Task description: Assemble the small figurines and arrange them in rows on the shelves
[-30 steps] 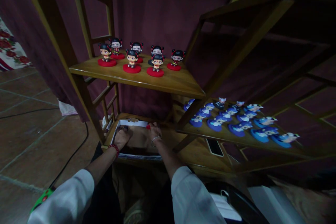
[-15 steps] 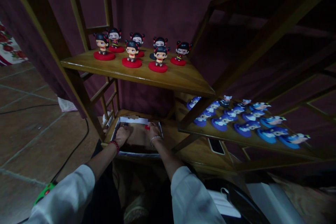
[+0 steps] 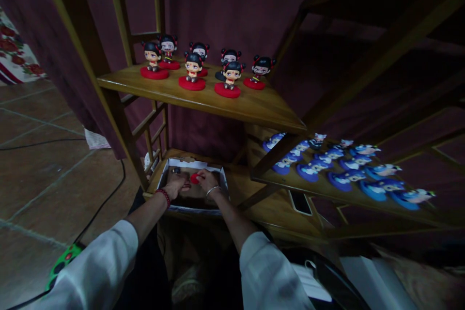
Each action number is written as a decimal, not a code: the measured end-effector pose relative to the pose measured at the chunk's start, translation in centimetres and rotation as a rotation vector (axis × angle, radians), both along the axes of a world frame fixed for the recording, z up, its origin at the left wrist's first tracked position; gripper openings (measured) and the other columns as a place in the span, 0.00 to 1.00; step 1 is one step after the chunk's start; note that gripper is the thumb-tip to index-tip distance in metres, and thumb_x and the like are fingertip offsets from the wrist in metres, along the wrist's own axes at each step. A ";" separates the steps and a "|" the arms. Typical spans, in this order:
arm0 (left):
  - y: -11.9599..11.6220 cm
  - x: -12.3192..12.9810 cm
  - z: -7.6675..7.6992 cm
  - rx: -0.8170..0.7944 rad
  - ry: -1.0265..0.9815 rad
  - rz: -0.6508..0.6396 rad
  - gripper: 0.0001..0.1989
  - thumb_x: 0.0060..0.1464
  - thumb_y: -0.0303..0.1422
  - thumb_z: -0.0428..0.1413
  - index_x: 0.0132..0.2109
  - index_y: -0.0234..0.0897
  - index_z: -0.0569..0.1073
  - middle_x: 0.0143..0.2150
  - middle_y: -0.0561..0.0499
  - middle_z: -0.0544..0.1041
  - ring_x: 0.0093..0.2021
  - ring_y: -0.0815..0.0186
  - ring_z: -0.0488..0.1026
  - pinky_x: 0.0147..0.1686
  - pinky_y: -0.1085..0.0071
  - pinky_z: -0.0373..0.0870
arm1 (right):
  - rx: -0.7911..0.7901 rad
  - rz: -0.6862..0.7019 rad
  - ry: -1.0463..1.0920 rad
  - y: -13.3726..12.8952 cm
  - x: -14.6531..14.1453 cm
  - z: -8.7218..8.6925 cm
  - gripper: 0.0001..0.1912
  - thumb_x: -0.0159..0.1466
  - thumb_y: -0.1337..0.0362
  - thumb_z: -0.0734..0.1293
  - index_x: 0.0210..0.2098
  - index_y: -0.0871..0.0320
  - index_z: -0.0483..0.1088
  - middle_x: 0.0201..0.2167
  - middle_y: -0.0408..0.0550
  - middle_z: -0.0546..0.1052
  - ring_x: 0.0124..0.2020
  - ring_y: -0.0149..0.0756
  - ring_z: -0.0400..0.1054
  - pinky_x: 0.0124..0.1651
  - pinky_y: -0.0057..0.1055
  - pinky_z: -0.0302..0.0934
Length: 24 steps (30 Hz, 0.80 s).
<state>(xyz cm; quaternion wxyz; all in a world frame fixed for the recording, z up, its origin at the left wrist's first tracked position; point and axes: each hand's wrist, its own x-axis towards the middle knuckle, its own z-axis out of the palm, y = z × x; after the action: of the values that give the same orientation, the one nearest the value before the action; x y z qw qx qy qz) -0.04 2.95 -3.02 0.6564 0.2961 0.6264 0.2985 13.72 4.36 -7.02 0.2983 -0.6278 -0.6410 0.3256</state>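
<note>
An open white-edged box (image 3: 209,211) sits on the lower wooden shelf, with both hands inside it. My right hand (image 3: 206,180) pinches a round red disc (image 3: 195,178) near the box's middle. Close to the disc on its left is my left hand (image 3: 177,185), its fingers curled; a small reddish edge shows at the fingertips, too dim to make out. A small dark object (image 3: 176,170) lies in the box's back left corner.
Several black-haired figurines on red bases (image 3: 192,82) stand on the upper shelf (image 3: 203,101). Blue-based figurines (image 3: 314,169) fill a shelf at the right. A phone (image 3: 300,202) lies on the lower shelf. A green object (image 3: 65,261) is on the floor at left.
My right hand has moved left with the red disc, which shows more fully. My left hand has shifted right, towards it, away from the small dark object. The view has shifted slightly.
</note>
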 end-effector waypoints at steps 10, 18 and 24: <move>0.0 -0.7 0.5 -0.091 -0.065 -0.019 0.06 0.51 0.21 0.45 0.36 0.31 0.65 0.30 0.45 0.75 0.29 0.68 0.74 0.32 0.72 0.71 | -0.191 -0.008 0.075 0.2 -1.8 0.6 0.07 0.55 0.71 0.61 0.31 0.59 0.70 0.30 0.43 0.76 0.25 0.28 0.68 0.24 0.22 0.63; 0.2 -1.1 -0.1 -0.185 0.043 0.016 0.08 0.51 0.22 0.45 0.39 0.32 0.64 0.30 0.46 0.74 0.25 0.67 0.72 0.27 0.71 0.71 | -0.082 0.061 -0.255 0.9 -3.2 1.3 0.10 0.55 0.72 0.62 0.34 0.58 0.72 0.33 0.45 0.76 0.35 0.30 0.69 0.40 0.24 0.62; 0.2 -1.0 0.0 -0.190 0.108 0.014 0.11 0.54 0.37 0.44 0.40 0.35 0.64 0.29 0.47 0.73 0.23 0.65 0.71 0.25 0.69 0.71 | 0.081 0.195 -0.309 2.5 -5.6 1.8 0.16 0.53 0.74 0.62 0.40 0.56 0.71 0.42 0.46 0.74 0.43 0.30 0.66 0.49 0.25 0.57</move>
<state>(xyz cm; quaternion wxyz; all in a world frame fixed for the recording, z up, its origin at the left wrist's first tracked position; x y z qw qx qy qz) -1.09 3.18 -3.04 0.6449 0.2436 0.6883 0.2260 8.09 6.89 -5.26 0.1883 -0.5929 -0.7495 0.2265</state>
